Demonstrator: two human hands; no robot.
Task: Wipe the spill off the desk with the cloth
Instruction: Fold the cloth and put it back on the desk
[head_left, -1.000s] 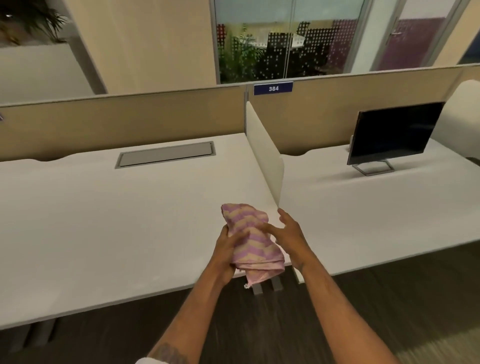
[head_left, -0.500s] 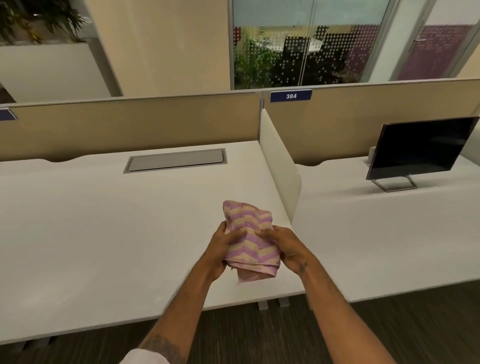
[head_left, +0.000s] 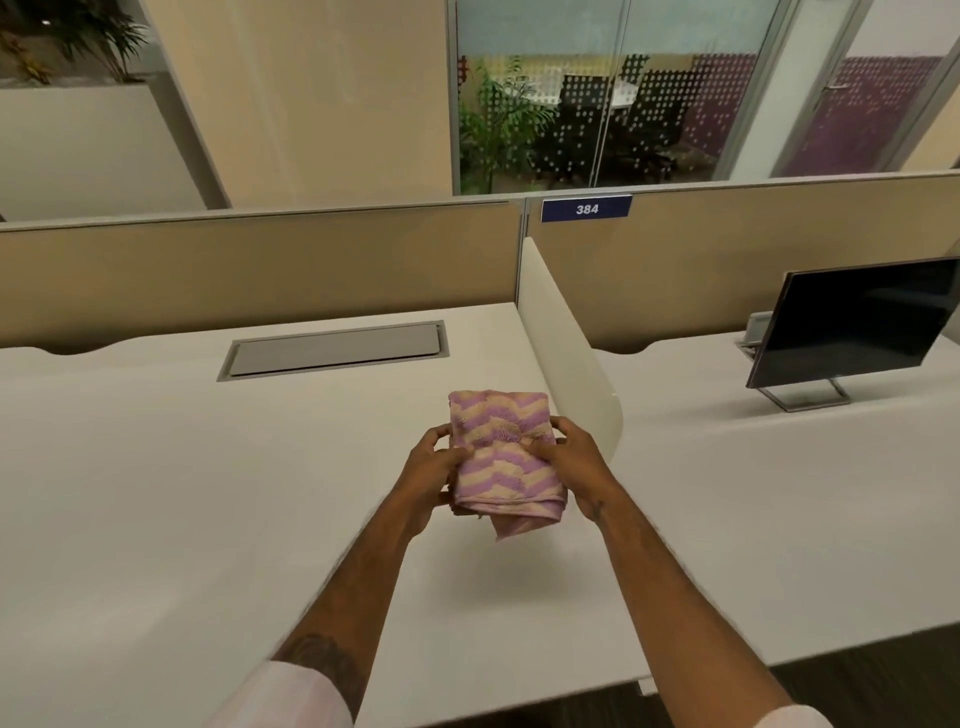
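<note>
A folded cloth (head_left: 501, 457) with pink and cream zigzag stripes is held in the air above the white desk (head_left: 182, 493). My left hand (head_left: 431, 467) grips its left edge and my right hand (head_left: 569, 462) grips its right edge, thumbs on top. A loose corner hangs down below the fold. The cloth casts a faint shadow on the desk beneath it. I cannot make out any spill on the desk surface.
A white divider panel (head_left: 566, 364) stands just right of my hands, splitting two desks. A grey cable hatch (head_left: 335, 351) lies in the desk further back. A dark monitor (head_left: 852, 325) stands on the right desk. Beige partitions run along the back.
The view has moved forward over the desk, so my hands and the cloth now sit above the desktop instead of at its front edge. Both hands keep their hold on the cloth.
</note>
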